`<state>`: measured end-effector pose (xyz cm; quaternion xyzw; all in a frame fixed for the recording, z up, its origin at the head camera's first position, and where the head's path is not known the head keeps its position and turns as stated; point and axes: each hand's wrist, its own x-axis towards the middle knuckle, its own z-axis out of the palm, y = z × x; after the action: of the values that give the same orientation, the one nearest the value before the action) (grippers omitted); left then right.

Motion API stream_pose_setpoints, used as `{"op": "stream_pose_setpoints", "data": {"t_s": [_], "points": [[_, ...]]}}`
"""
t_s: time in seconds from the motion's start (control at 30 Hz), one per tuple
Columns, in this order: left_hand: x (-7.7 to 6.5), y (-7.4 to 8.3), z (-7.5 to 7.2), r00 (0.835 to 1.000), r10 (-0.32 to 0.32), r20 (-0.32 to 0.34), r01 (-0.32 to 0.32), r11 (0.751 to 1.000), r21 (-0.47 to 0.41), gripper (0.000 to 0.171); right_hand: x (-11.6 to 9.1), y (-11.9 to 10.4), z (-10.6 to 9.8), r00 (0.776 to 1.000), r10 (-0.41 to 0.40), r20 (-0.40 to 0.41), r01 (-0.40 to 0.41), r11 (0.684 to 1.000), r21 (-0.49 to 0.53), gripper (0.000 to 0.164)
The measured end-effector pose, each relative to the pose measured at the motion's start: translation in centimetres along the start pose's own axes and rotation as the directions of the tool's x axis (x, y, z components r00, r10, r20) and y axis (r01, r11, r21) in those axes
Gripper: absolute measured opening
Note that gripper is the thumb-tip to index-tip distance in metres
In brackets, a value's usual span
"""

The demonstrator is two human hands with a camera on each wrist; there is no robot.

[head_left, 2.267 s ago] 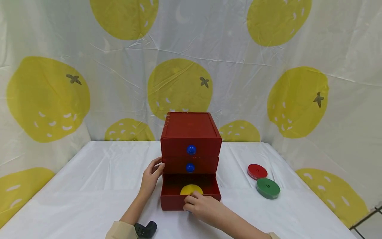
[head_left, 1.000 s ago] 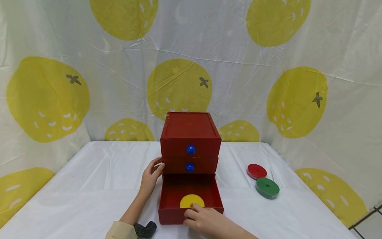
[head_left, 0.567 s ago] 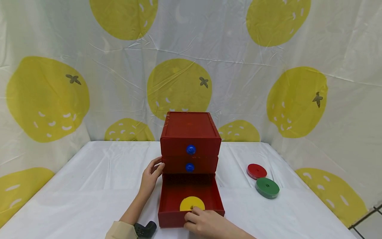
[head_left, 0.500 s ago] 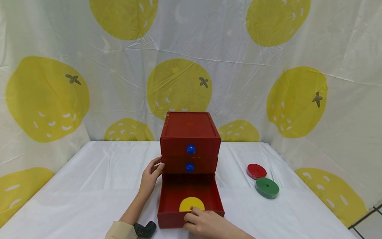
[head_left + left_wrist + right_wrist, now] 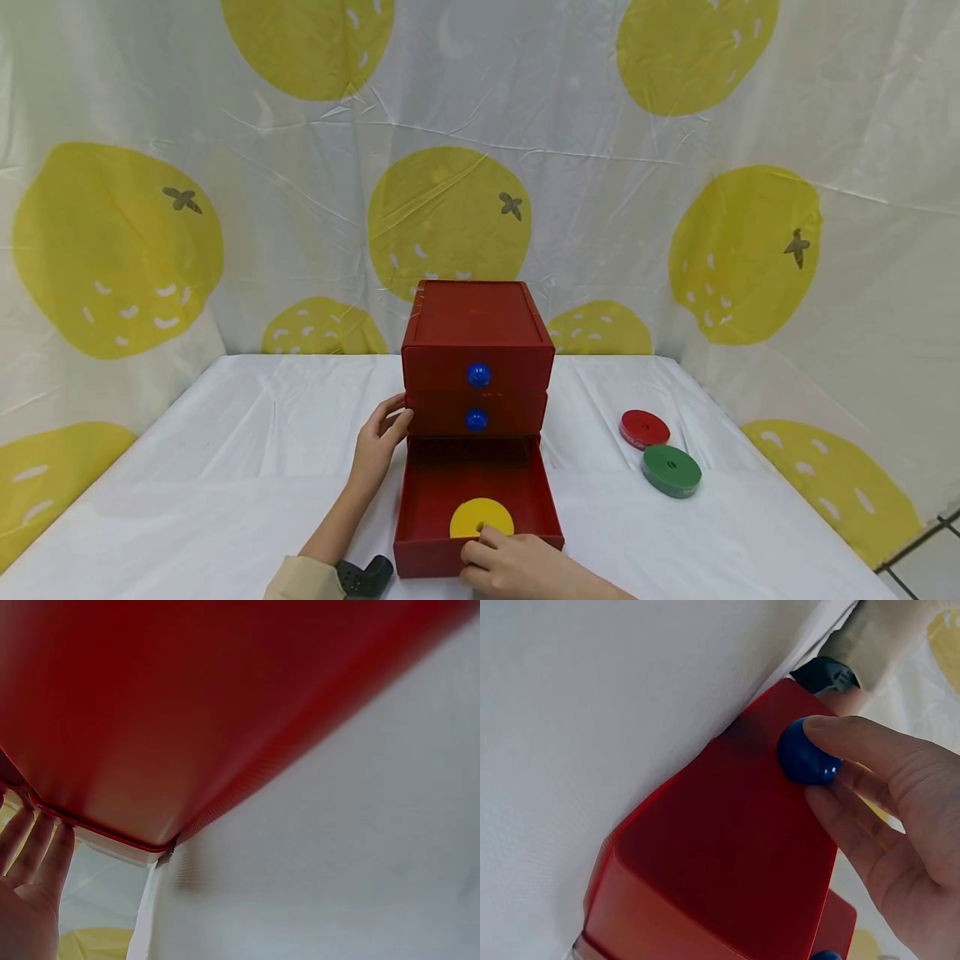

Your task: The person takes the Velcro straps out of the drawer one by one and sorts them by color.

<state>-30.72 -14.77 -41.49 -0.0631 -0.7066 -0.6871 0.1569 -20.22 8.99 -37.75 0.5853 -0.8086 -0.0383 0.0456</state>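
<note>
Pinching the blue knob (image 5: 808,752) of the pulled-out drawer (image 5: 429,560) in the right hand (image 5: 517,567), touching the left edge of the cabinet (image 5: 478,312) with the straight-fingered left hand (image 5: 378,435). Can see the yellow disc (image 5: 469,516) inside near the front wall, with white cloth (image 5: 247,450) on both sides.

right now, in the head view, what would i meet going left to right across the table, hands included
Left hand against the drawer box → yellow disc in the open bottom drawer → red disc → green disc. The right hand overlaps the yellow disc's span, so it is left out.
</note>
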Motion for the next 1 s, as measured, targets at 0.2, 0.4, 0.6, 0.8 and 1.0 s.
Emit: {"op": "stream_pose_setpoints", "data": {"t_s": [0.2,0.4,0.6,0.8,1.0], "points": [[0.2,-0.2,0.0,1.000,0.009,-0.010,-0.009,1.000,0.009,0.039,0.1,-0.1,0.0,1.000,0.011,0.026,-0.011,1.000,-0.001,0.039],[0.2,-0.3,0.0,1.000,0.005,-0.008,-0.004,1.000,0.018,0.038,0.1,-0.2,-0.2,0.999,0.025,0.042,-0.026,0.999,0.032,0.039],[0.2,-0.3,0.0,1.000,0.012,-0.018,-0.011,1.000,0.028,0.038,0.1,-0.1,-0.7,0.998,0.041,0.053,-0.047,0.993,0.111,0.034],[0.0,-0.3,0.0,1.000,0.004,-0.005,-0.004,1.000,0.023,0.039,0.0,0.2,-1.6,0.998,0.045,0.036,-0.052,0.970,0.239,0.029],[0.0,-0.2,0.0,1.000,-0.002,-0.014,0.002,1.000,0.016,0.037,-0.1,0.8,-2.4,0.995,0.094,-0.027,-0.080,0.945,0.317,0.027]]}}
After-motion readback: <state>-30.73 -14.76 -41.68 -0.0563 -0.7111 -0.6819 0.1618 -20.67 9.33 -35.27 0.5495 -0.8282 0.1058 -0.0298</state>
